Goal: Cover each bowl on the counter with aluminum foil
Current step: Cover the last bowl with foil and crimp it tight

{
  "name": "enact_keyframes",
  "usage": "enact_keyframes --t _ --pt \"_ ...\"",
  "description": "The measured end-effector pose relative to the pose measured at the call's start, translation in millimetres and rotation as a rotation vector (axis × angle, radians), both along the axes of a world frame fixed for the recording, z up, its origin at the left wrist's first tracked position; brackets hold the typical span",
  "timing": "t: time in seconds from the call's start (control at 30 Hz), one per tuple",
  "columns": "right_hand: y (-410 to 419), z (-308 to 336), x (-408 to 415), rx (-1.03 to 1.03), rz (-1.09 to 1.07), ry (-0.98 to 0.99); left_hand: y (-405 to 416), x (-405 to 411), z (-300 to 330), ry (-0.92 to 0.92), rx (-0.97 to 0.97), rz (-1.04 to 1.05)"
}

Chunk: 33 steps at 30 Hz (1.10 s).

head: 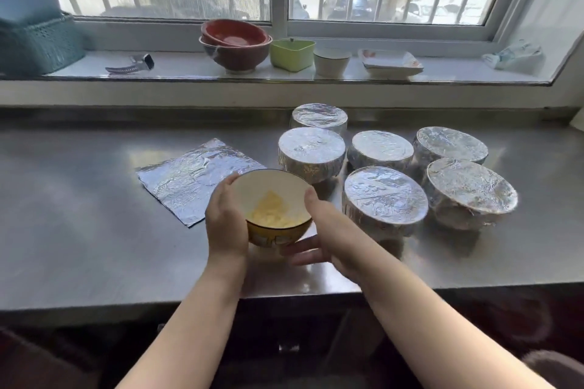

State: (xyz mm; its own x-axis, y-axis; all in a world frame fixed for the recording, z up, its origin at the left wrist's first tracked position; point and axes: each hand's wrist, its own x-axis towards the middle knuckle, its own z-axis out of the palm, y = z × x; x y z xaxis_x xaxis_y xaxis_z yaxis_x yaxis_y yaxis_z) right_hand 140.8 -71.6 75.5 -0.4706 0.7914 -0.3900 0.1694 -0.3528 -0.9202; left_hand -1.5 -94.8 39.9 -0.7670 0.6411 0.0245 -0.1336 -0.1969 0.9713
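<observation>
A yellow bowl [272,199] with a white inside and pale yellow food sits uncovered at the middle of the steel counter [79,230]. My left hand [225,224] grips its left side, thumb on the rim. My right hand [319,230] cups its right side, thumb at the rim and fingers under the base. A flat sheet of aluminum foil [189,177] lies just behind and left of the bowl. Several foil-covered bowls [385,196] stand in a cluster to the right.
On the window sill behind stand stacked red bowls [235,44], a green container [292,54], a white cup [331,61], a square dish [392,63] and a metal tool [131,65]. A teal basket [38,41] sits far left. The counter's front edge runs below my wrists.
</observation>
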Motion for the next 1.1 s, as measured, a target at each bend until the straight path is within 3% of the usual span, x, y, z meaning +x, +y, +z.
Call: enact_keyframes --t 0.5,0.57,0.63,0.7,0.8,1.1 --pt "-1 -29 -9 0.051 -0.060 -0.052 -8 -50 -12 0.065 -0.151 -0.188" --pt "0 -31 -9 0.041 -0.073 -0.016 -4 -72 -13 0.362 -0.277 -0.158" --pt "3 -33 -9 0.034 -0.089 0.016 -1 -92 -14 0.834 -0.538 -0.181" --pt "4 -35 -9 0.035 -0.100 0.033 4 -104 -16 1.114 -0.771 -0.290" --pt "4 -36 -11 0.050 -0.115 0.026 10 -108 -18 1.169 -0.976 -0.354" --pt "7 -36 -4 0.052 -0.101 0.032 25 -119 -26 1.280 -0.961 -0.224"
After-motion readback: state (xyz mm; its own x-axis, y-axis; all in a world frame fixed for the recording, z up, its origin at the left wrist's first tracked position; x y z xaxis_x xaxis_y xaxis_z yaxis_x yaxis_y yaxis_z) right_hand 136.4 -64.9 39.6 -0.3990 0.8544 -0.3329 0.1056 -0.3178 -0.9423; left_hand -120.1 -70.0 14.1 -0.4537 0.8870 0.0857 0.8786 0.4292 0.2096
